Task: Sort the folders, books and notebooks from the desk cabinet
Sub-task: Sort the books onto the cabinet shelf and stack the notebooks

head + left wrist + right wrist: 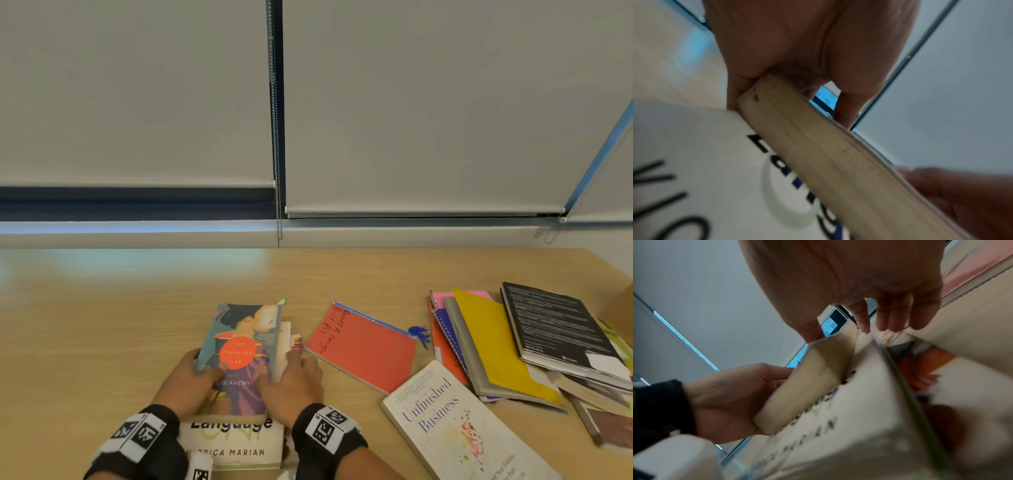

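A paperback [239,353] titled "The Teahouse Fire" lies tilted on a white book [236,445] with "Language" on its cover, at the desk's front edge. My left hand [200,365] grips the paperback's left edge, thumb on the cover and fingers underneath. In the left wrist view its yellowed page block [818,154] sits in that hand, above the white book [694,146]. My right hand [298,365] pinches the paperback's right edge, thumb on the cover, fingers down the side. The right wrist view shows the same page block [803,386].
To the right on the wooden desk [102,308] lie a red notebook [363,346] and a white book [455,425] titled "Unfinished Business". Further right is a loose pile with a yellow folder [489,346] and a black book [561,332]. Window blinds stand behind the desk.
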`<state>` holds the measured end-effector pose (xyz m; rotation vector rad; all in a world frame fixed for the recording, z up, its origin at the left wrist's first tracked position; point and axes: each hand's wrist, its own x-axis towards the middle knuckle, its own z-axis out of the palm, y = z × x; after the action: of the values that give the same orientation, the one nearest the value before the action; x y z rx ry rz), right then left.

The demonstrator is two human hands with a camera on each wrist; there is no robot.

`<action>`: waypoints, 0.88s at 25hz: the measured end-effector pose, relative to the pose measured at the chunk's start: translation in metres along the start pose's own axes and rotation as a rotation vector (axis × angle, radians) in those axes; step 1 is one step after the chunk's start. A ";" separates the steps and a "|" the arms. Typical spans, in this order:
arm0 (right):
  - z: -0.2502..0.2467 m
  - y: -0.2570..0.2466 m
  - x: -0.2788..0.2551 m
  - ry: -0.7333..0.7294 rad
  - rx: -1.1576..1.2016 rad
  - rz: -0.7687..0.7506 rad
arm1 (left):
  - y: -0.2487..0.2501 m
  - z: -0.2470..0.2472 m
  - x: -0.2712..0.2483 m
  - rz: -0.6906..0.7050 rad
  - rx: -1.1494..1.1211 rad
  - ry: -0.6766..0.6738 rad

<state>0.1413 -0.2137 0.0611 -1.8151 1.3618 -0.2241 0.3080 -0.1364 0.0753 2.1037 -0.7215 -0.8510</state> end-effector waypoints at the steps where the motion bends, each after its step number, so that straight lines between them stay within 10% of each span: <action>1: -0.002 0.006 -0.001 -0.002 0.041 0.039 | 0.002 -0.003 0.002 -0.056 -0.010 -0.002; 13: -0.001 0.011 0.016 -0.090 0.400 0.276 | -0.012 -0.022 0.048 -0.308 -0.115 -0.217; 22: 0.017 0.039 -0.030 -0.124 0.402 0.291 | -0.049 -0.010 -0.040 -0.360 -0.319 -0.247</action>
<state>0.1112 -0.1823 0.0326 -1.2648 1.3615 -0.2085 0.3014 -0.0762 0.0544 1.8817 -0.2994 -1.3452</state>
